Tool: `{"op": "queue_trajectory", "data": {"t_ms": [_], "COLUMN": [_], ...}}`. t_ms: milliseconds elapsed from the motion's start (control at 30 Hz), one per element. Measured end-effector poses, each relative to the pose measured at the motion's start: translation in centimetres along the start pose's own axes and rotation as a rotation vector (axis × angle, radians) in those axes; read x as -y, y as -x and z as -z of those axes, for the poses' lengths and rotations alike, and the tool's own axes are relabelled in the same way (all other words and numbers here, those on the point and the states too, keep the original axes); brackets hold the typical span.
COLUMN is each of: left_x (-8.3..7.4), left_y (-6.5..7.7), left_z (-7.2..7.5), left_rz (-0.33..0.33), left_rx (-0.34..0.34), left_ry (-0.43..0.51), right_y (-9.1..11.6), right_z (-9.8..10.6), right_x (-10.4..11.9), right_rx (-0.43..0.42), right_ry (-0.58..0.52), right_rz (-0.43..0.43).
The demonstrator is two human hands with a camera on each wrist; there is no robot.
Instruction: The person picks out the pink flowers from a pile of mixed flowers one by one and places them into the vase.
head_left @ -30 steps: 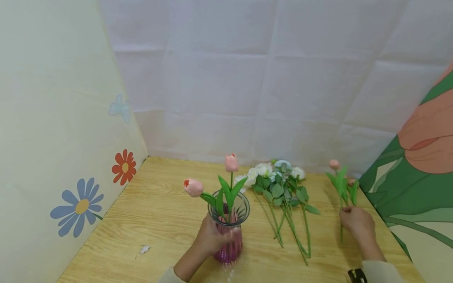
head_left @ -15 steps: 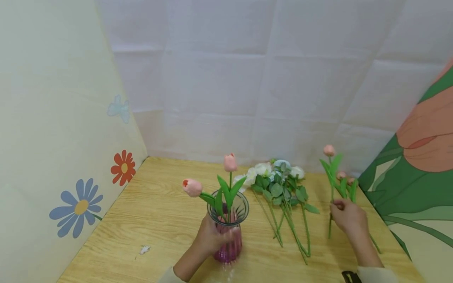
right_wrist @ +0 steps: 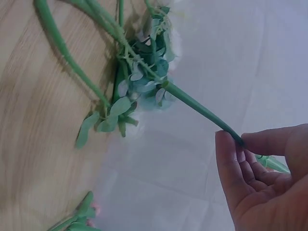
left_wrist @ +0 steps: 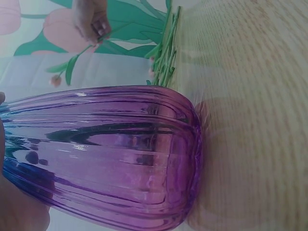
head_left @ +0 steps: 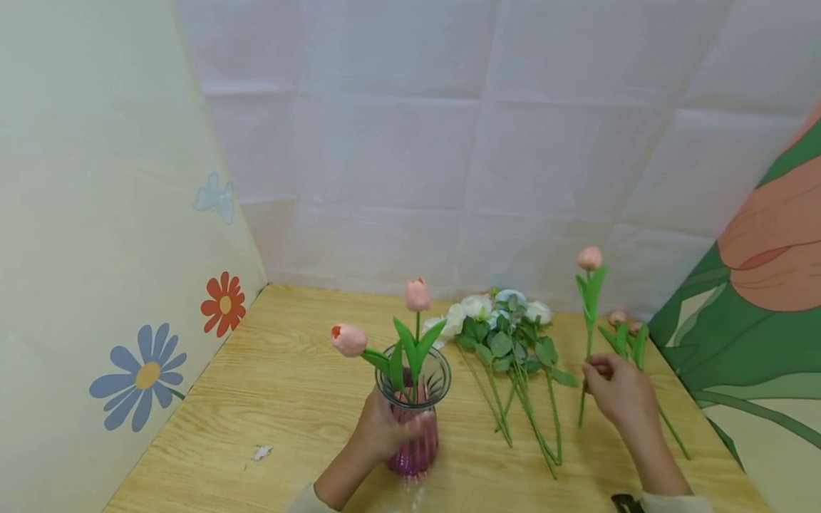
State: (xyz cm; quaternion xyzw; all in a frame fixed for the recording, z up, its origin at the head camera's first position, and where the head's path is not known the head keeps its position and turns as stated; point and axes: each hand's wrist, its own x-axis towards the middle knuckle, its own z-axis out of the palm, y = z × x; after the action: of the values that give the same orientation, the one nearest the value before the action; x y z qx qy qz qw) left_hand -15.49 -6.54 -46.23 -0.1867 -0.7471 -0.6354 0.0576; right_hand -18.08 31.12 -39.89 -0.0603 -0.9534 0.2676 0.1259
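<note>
Both hands at work above the wood-grained desk (head_left: 308,385), as I viewed them from my remote station. The left hand (head_left: 380,429) was wrapped round the ribbed glass vase (head_left: 420,456), which stood upright near the front of the desk; because the base rested on the wood, I judged the grip to be one of steadying rather than lifting. Within the vase, an upright tulip (head_left: 417,294) rose above the mouth, while a leaning tulip (head_left: 350,340) tilted out over the left side, presumably because the opening was far wider than the stems. The right hand (head_left: 622,392), well apart to the right, pinched a single tulip (head_left: 591,296) between thumb and forefinger, its other fingers loosely bent. The right wrist view showed the lower stem (right_wrist: 202,109) projecting free beyond the pinch; this hold, in my reading, allowed the bloom to stand uppermost and the stem end to be aimed. Two spare tulips (head_left: 638,349) lay behind that hand, near the desk's right edge. Between vase and right hand lay a bunch of pale flowers (head_left: 503,345), blooms toward the cloth backdrop (head_left: 385,142) and stems toward the person, an arrangement that probably put the stems within easiest reach.
</note>
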Motion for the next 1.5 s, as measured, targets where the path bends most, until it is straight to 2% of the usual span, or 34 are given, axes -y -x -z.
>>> {"op": "queue_trajectory", "data": {"t_ms": [400,733,1100,1500], "left_x": [-0.1,-0.2,0.0,0.0], "left_y": [0.0,0.0,0.0,0.0], "left_z": [0.0,0.0,0.0,0.0], "left_rz": [0.02,0.002,0.014,0.018], "left_rx": [0.006,0.015,0.009,0.002], "left_ry": [0.009,0.002,-0.007,-0.002], "right_y": [1.3,2.5,3.4,4.1], "right_z": [-0.2,-0.2,-0.4,-0.3], "right_x": [2.7,5.3,8.2,11.1], "right_rx": [-0.068,-0.123,-0.196,-0.202], "right_ry": [-0.052,-0.093,-0.199,-0.301], "right_rz": [0.066,0.144,0.214,0.24]}}
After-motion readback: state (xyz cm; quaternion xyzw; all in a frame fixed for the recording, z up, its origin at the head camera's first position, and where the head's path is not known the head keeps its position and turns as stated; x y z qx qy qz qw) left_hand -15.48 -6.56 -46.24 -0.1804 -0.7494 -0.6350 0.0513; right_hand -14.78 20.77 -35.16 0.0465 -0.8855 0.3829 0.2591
